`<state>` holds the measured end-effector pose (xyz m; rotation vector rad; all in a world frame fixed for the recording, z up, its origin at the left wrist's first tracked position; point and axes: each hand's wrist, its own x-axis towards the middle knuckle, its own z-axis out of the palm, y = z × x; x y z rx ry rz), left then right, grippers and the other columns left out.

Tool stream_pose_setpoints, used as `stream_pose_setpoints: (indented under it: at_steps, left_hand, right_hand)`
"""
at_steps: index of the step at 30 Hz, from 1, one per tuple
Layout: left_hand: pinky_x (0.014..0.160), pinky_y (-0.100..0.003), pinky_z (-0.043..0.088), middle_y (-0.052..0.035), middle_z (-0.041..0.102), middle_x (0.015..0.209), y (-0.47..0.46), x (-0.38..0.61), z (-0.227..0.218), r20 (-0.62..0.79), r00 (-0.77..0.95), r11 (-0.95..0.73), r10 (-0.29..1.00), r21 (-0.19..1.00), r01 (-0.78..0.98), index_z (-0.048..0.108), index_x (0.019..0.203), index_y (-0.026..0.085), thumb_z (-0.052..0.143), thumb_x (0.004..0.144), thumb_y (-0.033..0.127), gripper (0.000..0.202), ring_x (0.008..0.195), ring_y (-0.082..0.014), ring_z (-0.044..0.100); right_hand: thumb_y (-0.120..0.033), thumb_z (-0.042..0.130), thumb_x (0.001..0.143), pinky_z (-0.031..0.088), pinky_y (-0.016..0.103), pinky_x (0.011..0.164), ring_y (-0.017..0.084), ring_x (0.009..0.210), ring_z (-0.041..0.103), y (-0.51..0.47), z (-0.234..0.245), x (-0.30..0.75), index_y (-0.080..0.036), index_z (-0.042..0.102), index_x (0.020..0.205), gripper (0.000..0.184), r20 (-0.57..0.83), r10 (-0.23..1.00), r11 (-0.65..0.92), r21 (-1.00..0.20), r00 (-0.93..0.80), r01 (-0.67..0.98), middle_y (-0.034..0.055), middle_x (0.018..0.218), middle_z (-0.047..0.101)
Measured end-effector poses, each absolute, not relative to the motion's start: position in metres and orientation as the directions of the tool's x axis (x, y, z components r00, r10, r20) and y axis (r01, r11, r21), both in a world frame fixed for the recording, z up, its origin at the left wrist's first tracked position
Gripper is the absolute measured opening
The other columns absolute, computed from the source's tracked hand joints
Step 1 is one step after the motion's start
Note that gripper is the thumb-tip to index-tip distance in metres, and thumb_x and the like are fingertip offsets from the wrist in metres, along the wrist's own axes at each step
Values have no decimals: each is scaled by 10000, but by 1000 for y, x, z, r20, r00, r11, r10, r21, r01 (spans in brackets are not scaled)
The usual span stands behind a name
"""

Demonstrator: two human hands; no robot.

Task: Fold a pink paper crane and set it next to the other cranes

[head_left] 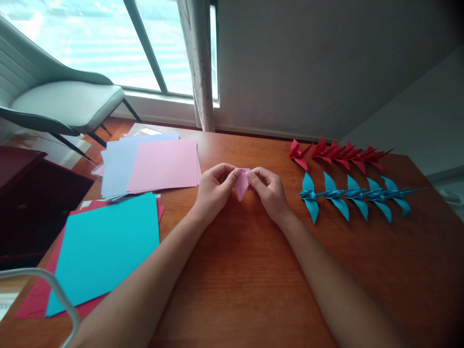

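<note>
A small piece of folded pink paper was pinched at its upper corners by the left hand and the right hand over a wooden table. Red paper birds and blue paper birds were lined up at the right. At the left, a pink sheet was laid over lavender sheets, and a turquoise sheet over red paper.
</note>
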<state>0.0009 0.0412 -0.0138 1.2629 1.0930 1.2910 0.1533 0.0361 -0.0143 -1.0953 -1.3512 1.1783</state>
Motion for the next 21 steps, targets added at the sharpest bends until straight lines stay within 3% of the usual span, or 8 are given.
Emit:
stream_pose_setpoints:
  at_steps: [5, 15, 21]
  left_hand:
    - [594, -237, 448, -22, 674, 723, 39, 3, -13, 145, 77, -143, 986, 989, -20, 686, 775, 167, 742, 843, 430, 277, 653, -133, 573]
    - [545, -222, 352, 1, 558, 644, 36, 3, -10, 141, 191, -154, 971, 987, 53, 629, 717, 144, 684, 887, 474, 376, 604, -105, 462]
    - [530, -212, 337, 10, 553, 623, 38, 3, -10, 120, 159, -125, 980, 992, 17, 620, 699, 142, 717, 859, 478, 384, 583, -94, 455]
  right_hand:
    - [-499, 672, 880, 420, 273, 604, 133, 629, 521, 37, -17, 153, -208, 640, 726, 330, 163, 986, 166, -981, -38, 101, -19, 660, 588]
    - [-488, 676, 896, 330, 259, 546, 103, 575, 429, 33, -17, 152, -197, 588, 681, 372, 183, 981, 180, -982, 60, 50, -41, 607, 506]
    - [-495, 682, 891, 341, 258, 543, 104, 576, 442, 34, -18, 150, -196, 594, 701, 365, 185, 980, 181, -982, 76, 51, -37, 617, 523]
